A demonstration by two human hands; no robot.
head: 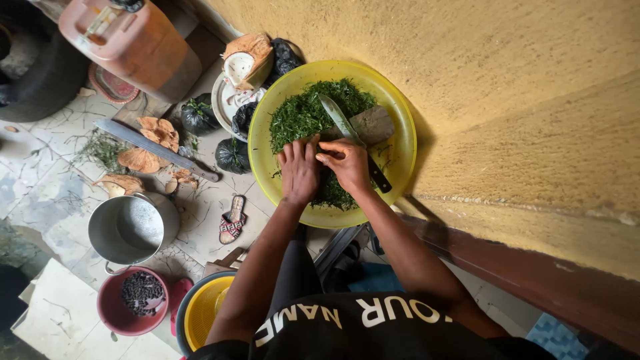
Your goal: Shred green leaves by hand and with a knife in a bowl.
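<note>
A wide yellow basin (400, 153) holds a heap of finely chopped green leaves (303, 113) and a small wooden cutting board (373, 124). My left hand (299, 172) presses down on a bundle of leaves, fingers curled together. My right hand (348, 163) grips a kitchen knife (338, 117) by its dark handle, the blade pointing away over the leaves beside the board.
A long machete (153, 148) lies on the tiled floor among coconut shell pieces (140, 160). Nearby are a steel pot (130, 230), a red bowl of dark bits (132, 300), a yellow bowl (203, 308), black bags (232, 157), a sandal (232, 220), an orange jerrycan (130, 43) and a yellow wall (520, 100).
</note>
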